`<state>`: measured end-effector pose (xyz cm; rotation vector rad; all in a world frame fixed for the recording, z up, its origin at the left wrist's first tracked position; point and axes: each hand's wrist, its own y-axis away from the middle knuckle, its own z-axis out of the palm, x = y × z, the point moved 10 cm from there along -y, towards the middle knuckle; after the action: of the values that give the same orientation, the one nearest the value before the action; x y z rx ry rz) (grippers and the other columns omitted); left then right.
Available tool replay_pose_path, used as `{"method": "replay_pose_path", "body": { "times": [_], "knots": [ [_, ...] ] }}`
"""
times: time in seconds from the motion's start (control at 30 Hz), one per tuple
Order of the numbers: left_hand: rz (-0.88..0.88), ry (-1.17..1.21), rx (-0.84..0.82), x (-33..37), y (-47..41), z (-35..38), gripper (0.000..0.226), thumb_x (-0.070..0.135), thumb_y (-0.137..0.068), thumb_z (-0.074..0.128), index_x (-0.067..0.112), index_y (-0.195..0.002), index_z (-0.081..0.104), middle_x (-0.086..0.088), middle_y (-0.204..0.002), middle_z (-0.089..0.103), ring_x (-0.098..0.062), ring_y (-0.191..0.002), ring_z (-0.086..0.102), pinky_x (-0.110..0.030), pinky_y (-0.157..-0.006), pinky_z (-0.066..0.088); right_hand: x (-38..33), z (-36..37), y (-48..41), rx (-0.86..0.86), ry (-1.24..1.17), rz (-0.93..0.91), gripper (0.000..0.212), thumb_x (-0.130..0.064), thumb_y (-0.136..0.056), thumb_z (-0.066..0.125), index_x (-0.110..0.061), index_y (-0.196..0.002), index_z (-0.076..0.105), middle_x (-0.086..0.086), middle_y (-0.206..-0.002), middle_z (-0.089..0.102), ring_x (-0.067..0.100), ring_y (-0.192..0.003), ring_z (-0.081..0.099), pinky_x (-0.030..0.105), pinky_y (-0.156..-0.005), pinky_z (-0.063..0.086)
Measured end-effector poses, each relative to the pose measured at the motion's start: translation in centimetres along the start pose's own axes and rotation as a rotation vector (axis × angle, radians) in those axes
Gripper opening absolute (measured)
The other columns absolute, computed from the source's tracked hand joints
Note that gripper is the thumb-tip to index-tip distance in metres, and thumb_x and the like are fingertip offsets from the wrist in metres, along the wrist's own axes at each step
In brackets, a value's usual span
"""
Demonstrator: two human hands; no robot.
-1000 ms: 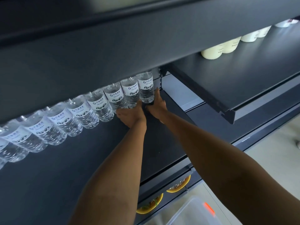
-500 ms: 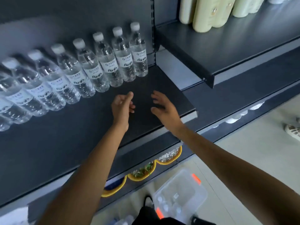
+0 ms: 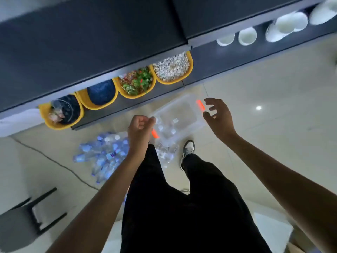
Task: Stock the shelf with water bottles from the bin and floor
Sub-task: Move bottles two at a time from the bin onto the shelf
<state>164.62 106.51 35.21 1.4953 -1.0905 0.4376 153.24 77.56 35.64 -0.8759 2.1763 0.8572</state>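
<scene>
Left hand [image 3: 139,132] is hanging clenched, empty; right hand [image 3: 218,121] is hovering spread above the clear plastic bin [image 3: 182,110]. Clear plastic water bottles [image 3: 104,152] lying near the black-and-white shoe [image 3: 188,148] are likely inviting a stumble.

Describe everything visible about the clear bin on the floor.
The clear bin is a rectangular, see-through plastic tub with an orange latch at each short end. It rests flat on the pale floor, turned diagonally, with a few water bottles lying in its nearer end; the far end looks bare.
</scene>
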Motion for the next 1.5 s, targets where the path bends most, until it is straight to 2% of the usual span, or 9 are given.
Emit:
{"method": "replay_pose_path", "body": {
  "times": [0.13,0.23,0.37,0.63,0.77,0.93,1.17,1.3,1.5],
  "knots": [
    [-0.175,-0.212,-0.049,-12.1,-3.2,3.9,0.035,0.029,-0.089,0.077,0.005,-0.110,0.062,-0.003,-0.099,0.068,-0.006,-0.079,0.060,-0.028,-0.075,0.048,12.9,5.8,3.3,-0.149,0.186,0.213,0.043,-0.009,-0.088,0.067,-0.018,-0.130,0.063,0.002,-0.120,0.062,0.027,-0.108,0.058,0.044,-0.088,0.054],
    [-0.180,-0.407,-0.125,-19.0,-7.6,6.6,0.049,0.041,-0.079,0.076,0.009,-0.113,0.060,-0.005,-0.106,0.066,-0.017,-0.093,0.064,-0.033,-0.081,0.050,19.6,11.6,3.9,-0.267,0.334,0.246,0.046,-0.011,-0.089,0.068,-0.015,-0.134,0.061,0.008,-0.125,0.063,0.034,-0.116,0.054,0.044,-0.093,0.050],
    [-0.056,-0.758,-0.192,-26.7,-14.5,9.9,0.061,0.052,-0.073,0.067,0.009,-0.116,0.060,-0.009,-0.106,0.068,-0.027,-0.101,0.064,-0.041,-0.086,0.053,25.6,20.7,1.3,-0.374,0.451,0.212,0.049,-0.016,-0.088,0.068,-0.015,-0.136,0.058,0.009,-0.129,0.063,0.036,-0.120,0.053,0.044,-0.100,0.042],
    [0.310,-1.408,-0.323,-37.0,-25.9,16.7,0.051,0.039,-0.090,0.064,0.004,-0.126,0.057,-0.019,-0.125,0.061,-0.039,-0.124,0.050,-0.044,-0.104,0.037,31.9,37.9,-8.1,-0.536,0.521,0.043,0.065,-0.035,-0.094,0.064,-0.021,-0.153,0.042,0.010,-0.144,0.058,0.032,-0.129,0.055,0.043,-0.108,0.039],
    [0.462,-1.536,-0.372,-40.2,-28.2,17.7,0.061,0.022,-0.084,0.068,0.005,-0.140,0.048,-0.020,-0.117,0.065,-0.040,-0.117,0.055,-0.044,-0.100,0.039,36.1,42.1,-10.3,-0.691,0.517,0.109,0.077,-0.026,-0.094,0.066,-0.028,-0.160,0.027,0.001,-0.160,0.039,0.028,-0.139,0.049,0.044,-0.105,0.046],
    [0.514,-1.463,-0.295,-40.6,-30.3,17.9,0.046,0.021,-0.086,0.068,0.008,-0.128,0.056,-0.014,-0.089,0.070,-0.037,-0.091,0.065,-0.042,-0.085,0.044,39.1,43.8,-11.8,-0.688,0.483,0.105,0.084,-0.031,-0.090,0.073,-0.029,-0.160,0.028,0.000,-0.161,0.039,0.027,-0.141,0.046,0.044,-0.108,0.045],
    [0.360,-1.140,-0.290,-39.7,-29.6,17.2,0.046,0.038,-0.093,0.066,0.010,-0.128,0.056,-0.017,-0.096,0.070,-0.038,-0.100,0.063,-0.041,-0.078,0.047,37.8,40.8,-11.7,-0.520,0.369,0.092,0.076,-0.042,-0.086,0.074,-0.026,-0.153,0.042,0.002,-0.148,0.055,0.025,-0.133,0.052,0.039,-0.105,0.046],
    [0.300,-0.810,-0.186,-34.5,-26.9,15.2,0.050,0.046,-0.082,0.070,0.012,-0.119,0.064,-0.012,-0.103,0.066,-0.031,-0.102,0.057,-0.038,-0.083,0.044,33.6,35.7,-11.4,-0.384,0.281,0.063,0.071,-0.045,-0.080,0.075,-0.030,-0.145,0.052,0.001,-0.132,0.062,0.020,-0.106,0.063,0.032,-0.090,0.050],
    [0.346,-0.473,0.015,-21.8,-20.3,11.3,0.040,0.044,-0.077,0.074,0.023,-0.111,0.071,0.004,-0.090,0.057,-0.021,-0.093,0.054,-0.037,-0.083,0.048,22.6,25.2,-10.8,-0.216,0.205,-0.036,0.070,-0.048,-0.074,0.075,-0.022,-0.137,0.062,0.005,-0.113,0.065,0.014,-0.075,0.055,0.027,-0.079,0.049]
  ]
}}
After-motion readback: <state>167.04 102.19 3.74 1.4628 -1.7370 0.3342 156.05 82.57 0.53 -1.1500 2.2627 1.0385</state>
